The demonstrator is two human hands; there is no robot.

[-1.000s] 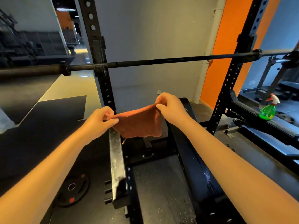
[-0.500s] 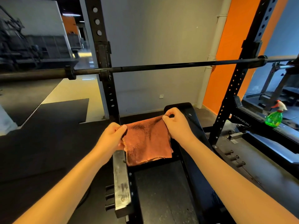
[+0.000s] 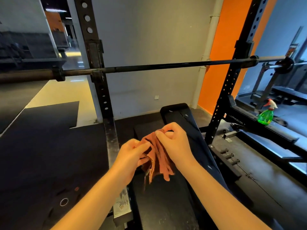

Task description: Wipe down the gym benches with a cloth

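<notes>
- While the cloth (image 3: 157, 161) hangs bunched in folds, the left hand (image 3: 131, 156) and the right hand (image 3: 176, 146) both pinch it with curled fingers, probably gathering it into a pad for wiping.
- The right hand holds the top edge, just beyond and above the left, which grips the near side; loose ends dangle below both.
- The bench (image 3: 191, 127) runs just right of the right hand and under that forearm; the cloth seems clear of it, so wiping here is not yet begun.
- The barbell (image 3: 149, 67) sits racked well above the hands, leaving room beneath.
- A spray bottle (image 3: 265, 116) stands well right of the right hand, parked out of the way.
</notes>
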